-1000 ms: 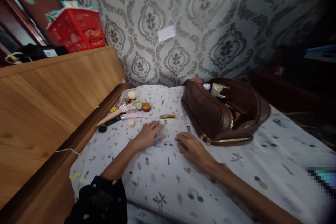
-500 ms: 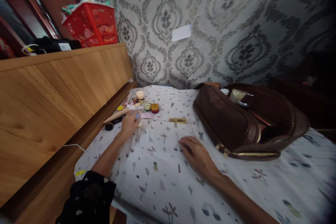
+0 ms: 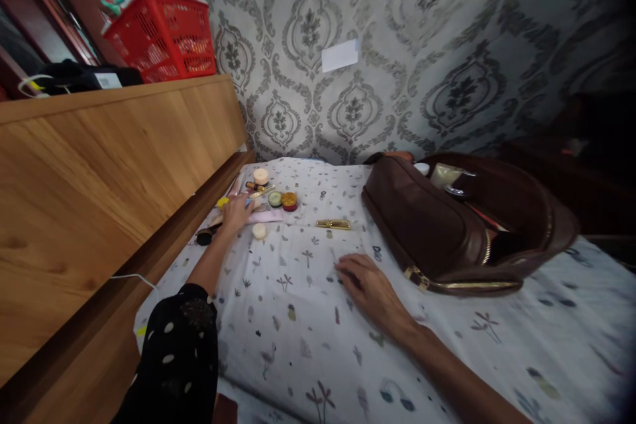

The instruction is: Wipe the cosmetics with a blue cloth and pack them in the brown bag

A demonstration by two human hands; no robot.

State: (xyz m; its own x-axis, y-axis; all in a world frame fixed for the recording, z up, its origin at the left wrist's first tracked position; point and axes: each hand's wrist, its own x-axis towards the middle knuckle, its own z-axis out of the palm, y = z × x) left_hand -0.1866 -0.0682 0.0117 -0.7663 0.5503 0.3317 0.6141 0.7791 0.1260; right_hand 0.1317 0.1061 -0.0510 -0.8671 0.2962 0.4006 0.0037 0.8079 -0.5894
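Observation:
My left hand (image 3: 235, 214) reaches in among the cosmetics at the far left of the sheet. Its fingers are closed, with a small blue bit at the tips; what it belongs to is unclear. Around it lie a pink tube (image 3: 265, 216), a black-ended item (image 3: 204, 236), a yellow cap (image 3: 222, 202) and a small white round jar (image 3: 259, 231). Beyond are a pale jar (image 3: 261, 176), a green-topped pot (image 3: 275, 199) and a gold-lidded red pot (image 3: 289, 201). My right hand (image 3: 368, 288) rests on the sheet, empty, fingers loosely extended, nearest a gold tube (image 3: 333, 224).
A brown bag (image 3: 422, 225) lies unzipped on the right, a clear pouch (image 3: 446, 175) showing in its opening. The wooden headboard (image 3: 124, 146) borders the left side, with a red basket (image 3: 166, 33) on its ledge. A patterned wall (image 3: 387, 79) stands behind.
My left hand has moved forward and left, deeper among the cosmetics, the blue bit moving with its fingertips. The small white jar now shows clearly. My right hand stays put.

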